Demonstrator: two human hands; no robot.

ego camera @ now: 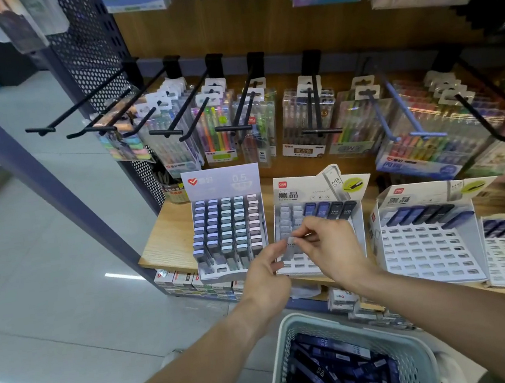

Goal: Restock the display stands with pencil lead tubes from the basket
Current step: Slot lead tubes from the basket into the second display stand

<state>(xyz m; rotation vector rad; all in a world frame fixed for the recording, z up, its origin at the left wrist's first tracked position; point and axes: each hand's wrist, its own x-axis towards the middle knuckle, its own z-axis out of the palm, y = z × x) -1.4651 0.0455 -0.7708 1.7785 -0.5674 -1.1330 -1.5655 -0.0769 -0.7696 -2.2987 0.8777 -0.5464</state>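
Pale, translucent and flat, a pencil lead tube (pixel 290 244) is pinched between both hands over the front half of the middle white cardboard display stand (pixel 358 235). The left hand (pixel 269 270) grips its near end with thumb and fingertips, while the right hand (pixel 328 245) pinches the far end from above, probably to steer it upright into a free slot. That stand sits at the front edge of the wooden shelf (pixel 167 236); its back row already carries pale, blue and black tubes, and the front rows look open. Beside it on the left, a grey stand (pixel 221 180) is nearly full, which may explain why work goes here. Two more white stands (pixel 427 252) toward the shelf's right end hold only back-row tubes. Below the shelf's front edge, the light green plastic basket (pixel 417 352) holds many dark blue tubes (pixel 327 373), kept close under the arms for short reaches.
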